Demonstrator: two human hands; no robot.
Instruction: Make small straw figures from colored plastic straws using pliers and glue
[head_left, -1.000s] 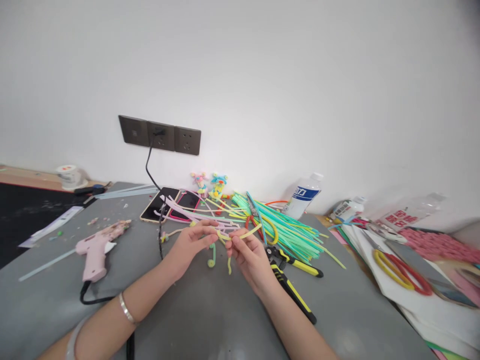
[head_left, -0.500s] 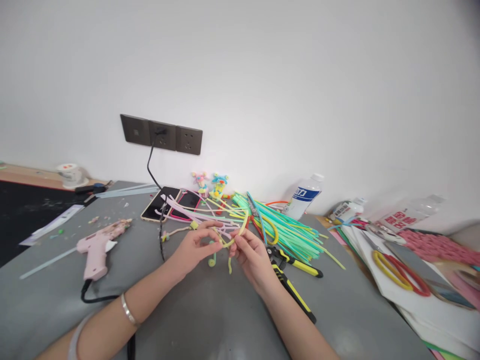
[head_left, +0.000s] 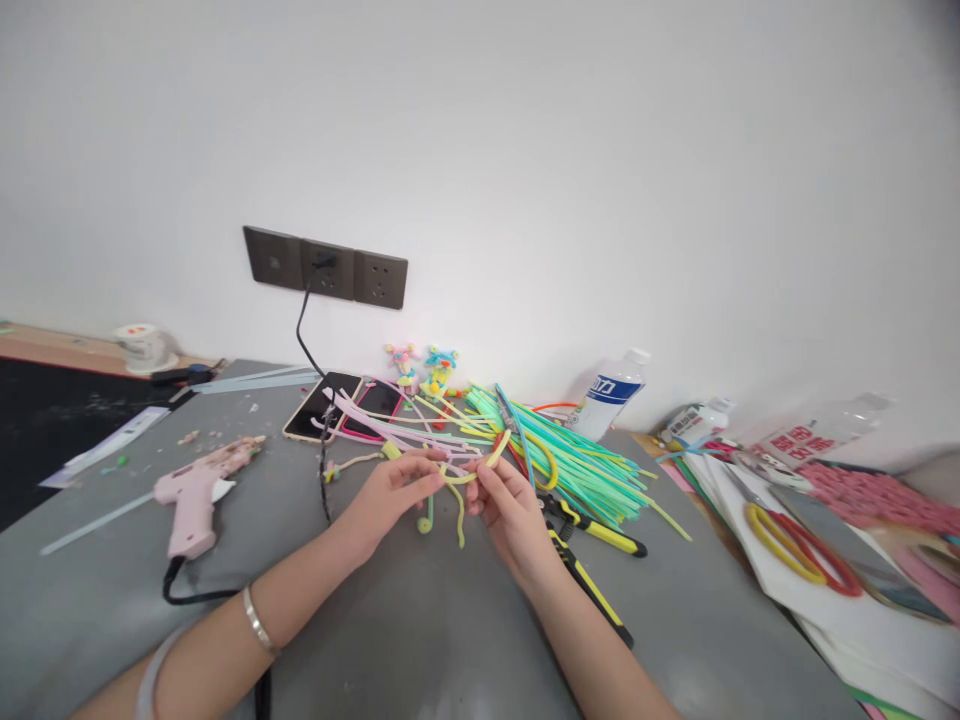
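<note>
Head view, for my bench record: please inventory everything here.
Held stem: 1, yellow, centre
Loose stems: many, mixed colours, rear
Curl: 1, green, centre
Pliers: 1, black-yellow, right
Glue gun: 1, pink, left
Phones: apparently 3, dark, rear and right
Figures: 2, multicoloured, rear
Bottles: 3, pale, right rear
Scissors: at least 1, red-yellow handles, right
Papers: several, mostly white, right
Braided piece: 1, pink, right
Tub: 1, white, left
Socket panel: 1, dark, white wall
Cord: at least 1, black, left
Table: 1, grey, below
Bracelets: 2, pale, left arm
Left hand: 1, centre
Right hand: 1, centre
</note>
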